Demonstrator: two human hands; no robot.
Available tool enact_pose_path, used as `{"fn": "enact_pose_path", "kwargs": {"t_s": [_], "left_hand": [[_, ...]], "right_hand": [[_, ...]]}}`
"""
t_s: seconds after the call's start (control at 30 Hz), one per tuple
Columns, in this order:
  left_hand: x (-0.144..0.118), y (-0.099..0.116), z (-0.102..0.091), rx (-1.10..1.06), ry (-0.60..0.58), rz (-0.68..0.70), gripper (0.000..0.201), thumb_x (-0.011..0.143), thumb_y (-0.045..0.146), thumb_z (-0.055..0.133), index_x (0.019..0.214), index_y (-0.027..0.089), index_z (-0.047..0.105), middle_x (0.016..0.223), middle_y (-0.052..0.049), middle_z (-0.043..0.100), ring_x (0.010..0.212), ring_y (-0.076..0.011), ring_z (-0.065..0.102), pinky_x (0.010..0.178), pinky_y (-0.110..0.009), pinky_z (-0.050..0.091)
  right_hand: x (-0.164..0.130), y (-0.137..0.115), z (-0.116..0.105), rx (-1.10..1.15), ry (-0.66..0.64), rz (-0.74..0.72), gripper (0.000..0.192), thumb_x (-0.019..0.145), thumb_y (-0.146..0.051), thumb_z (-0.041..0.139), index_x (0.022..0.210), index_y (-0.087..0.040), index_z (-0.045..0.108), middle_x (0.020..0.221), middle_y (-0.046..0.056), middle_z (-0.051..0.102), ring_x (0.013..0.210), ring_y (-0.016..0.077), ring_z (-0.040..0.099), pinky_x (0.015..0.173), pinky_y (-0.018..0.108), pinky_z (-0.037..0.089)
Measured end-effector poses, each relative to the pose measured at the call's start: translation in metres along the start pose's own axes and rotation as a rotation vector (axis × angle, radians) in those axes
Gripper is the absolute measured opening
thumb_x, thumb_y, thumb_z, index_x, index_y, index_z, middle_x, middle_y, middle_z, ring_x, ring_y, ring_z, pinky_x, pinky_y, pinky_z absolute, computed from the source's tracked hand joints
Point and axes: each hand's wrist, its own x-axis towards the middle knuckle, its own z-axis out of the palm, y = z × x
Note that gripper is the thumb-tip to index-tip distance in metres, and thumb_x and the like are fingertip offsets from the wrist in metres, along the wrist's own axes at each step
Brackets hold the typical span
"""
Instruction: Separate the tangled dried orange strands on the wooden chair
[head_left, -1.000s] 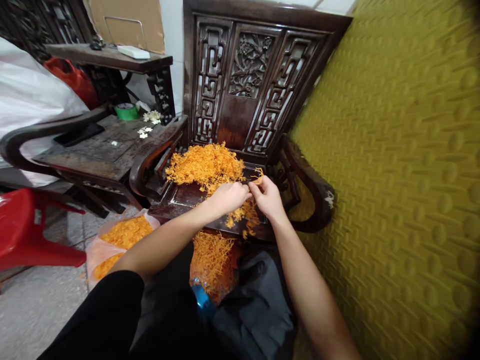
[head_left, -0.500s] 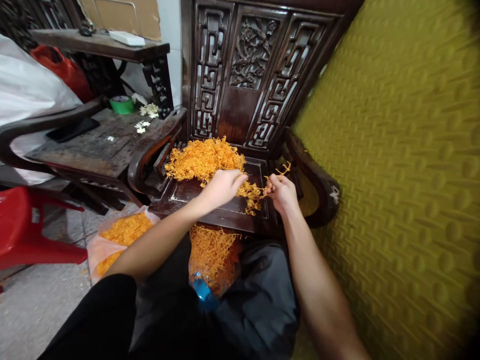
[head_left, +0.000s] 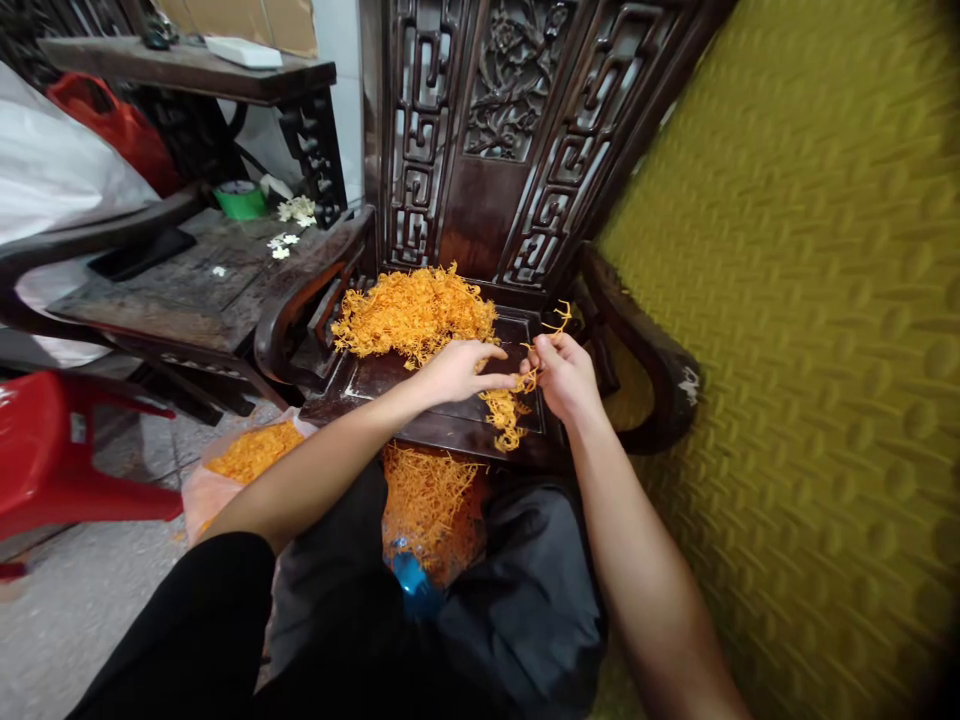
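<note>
Both hands meet over the front of the chair seat [head_left: 442, 425]. The left hand [head_left: 457, 370] has its fingers [head_left: 501, 381] drawn together, pinching a clump [head_left: 504, 410] of orange strands that hangs below the fingertips and trails onto the seat. The right hand [head_left: 566, 375], just beside it, has its fingers [head_left: 541, 350] closed on a few strands [head_left: 556, 320] that stick up past its thumb; the two sets of fingertips nearly touch, with strands bridging them.

Beyond the left fingers, toward the carved chair back [head_left: 510, 130], lies the big pile [head_left: 412, 312] of the same strands on the seat. Below the fingers, past the seat's front edge, more strands fill a bag [head_left: 427, 505] between the person's knees, with a blue cap [head_left: 414, 582] at its near end. Further left of the left forearm, on the floor, another bag [head_left: 247, 460] holds orange strands. A red stool [head_left: 52, 450] stands well to the left, beside a dark worktop [head_left: 172, 290] carrying a green tape roll [head_left: 241, 200]. To the right of the right hand runs a yellow textured wall [head_left: 810, 330].
</note>
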Motion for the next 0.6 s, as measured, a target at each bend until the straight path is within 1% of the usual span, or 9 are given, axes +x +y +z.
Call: {"fn": "enact_pose_path", "kwargs": {"t_s": [0.07,0.13,0.2,0.27,0.3,0.4,0.5,0.57,0.6], "left_hand": [[0.003,0.0,0.006,0.003,-0.022,0.095,0.037,0.086,0.049,0.071,0.106,0.018,0.076,0.096,-0.006,0.075,0.086,-0.0196,0.067,0.08,-0.033,0.049],[0.007,0.001,0.007,-0.02,0.016,0.116,0.022,0.09,0.039,0.068,0.09,0.018,0.074,0.087,-0.004,0.072,0.08,-0.0168,0.064,0.078,-0.03,0.047],[0.01,0.003,0.005,-0.074,0.12,0.057,0.019,0.093,0.032,0.063,0.084,0.017,0.07,0.083,-0.002,0.07,0.078,-0.0153,0.062,0.078,-0.029,0.045],[0.012,0.006,0.001,-0.151,0.228,-0.017,0.019,0.095,0.032,0.059,0.086,0.017,0.066,0.086,-0.002,0.07,0.081,-0.0152,0.062,0.08,-0.029,0.045],[0.012,0.008,0.0,-0.185,0.263,-0.048,0.019,0.096,0.033,0.057,0.087,0.017,0.064,0.087,-0.002,0.069,0.083,-0.0153,0.062,0.081,-0.029,0.045],[0.011,0.014,0.001,-0.218,0.286,-0.121,0.019,0.098,0.033,0.053,0.089,0.018,0.06,0.088,-0.001,0.068,0.083,-0.0152,0.061,0.081,-0.029,0.045],[0.012,0.015,0.002,-0.19,0.31,-0.151,0.017,0.098,0.032,0.052,0.088,0.019,0.058,0.088,-0.002,0.068,0.081,-0.0151,0.059,0.079,-0.029,0.044],[0.017,0.009,-0.004,-0.22,0.4,-0.187,0.017,0.099,0.032,0.05,0.089,0.019,0.055,0.087,-0.002,0.067,0.078,-0.0144,0.059,0.075,-0.028,0.043],[0.02,0.004,-0.01,-0.269,0.461,-0.226,0.017,0.1,0.032,0.047,0.089,0.02,0.053,0.086,-0.003,0.067,0.074,-0.0135,0.058,0.071,-0.027,0.043]], "right_hand": [[-0.003,-0.002,0.005,-0.027,-0.005,-0.026,0.048,0.071,-0.057,0.085,0.083,-0.024,0.052,0.062,-0.007,0.049,0.053,0.0114,0.056,0.046,0.024,0.047],[-0.005,-0.005,0.008,-0.063,0.012,-0.051,0.048,0.072,-0.059,0.083,0.081,-0.024,0.053,0.06,-0.007,0.049,0.05,0.0106,0.052,0.044,0.023,0.044],[-0.008,-0.008,0.01,-0.131,0.048,-0.073,0.048,0.072,-0.06,0.082,0.076,-0.022,0.053,0.06,-0.006,0.051,0.048,0.0087,0.046,0.043,0.022,0.039],[-0.011,-0.011,0.013,-0.211,0.085,-0.089,0.048,0.07,-0.058,0.085,0.074,-0.02,0.055,0.061,-0.004,0.053,0.049,0.0072,0.042,0.044,0.021,0.036],[-0.013,-0.012,0.015,-0.246,0.088,-0.092,0.047,0.068,-0.055,0.087,0.074,-0.02,0.057,0.061,-0.004,0.053,0.05,0.0068,0.041,0.044,0.021,0.034],[-0.018,-0.017,0.021,-0.311,0.011,-0.069,0.046,0.062,-0.046,0.092,0.075,-0.02,0.057,0.059,-0.006,0.049,0.05,0.0066,0.039,0.046,0.022,0.032],[-0.025,-0.024,0.028,-0.339,-0.072,-0.078,0.045,0.062,-0.04,0.092,0.072,-0.02,0.053,0.062,-0.004,0.055,0.054,0.0085,0.046,0.052,0.024,0.038],[-0.032,-0.03,0.031,-0.335,-0.119,-0.073,0.046,0.062,-0.036,0.092,0.072,-0.021,0.049,0.067,-0.002,0.061,0.058,0.0108,0.052,0.057,0.025,0.043],[-0.035,-0.032,0.032,-0.338,-0.153,-0.048,0.047,0.061,-0.035,0.092,0.073,-0.022,0.048,0.068,-0.002,0.063,0.06,0.0117,0.054,0.058,0.026,0.044]]}}
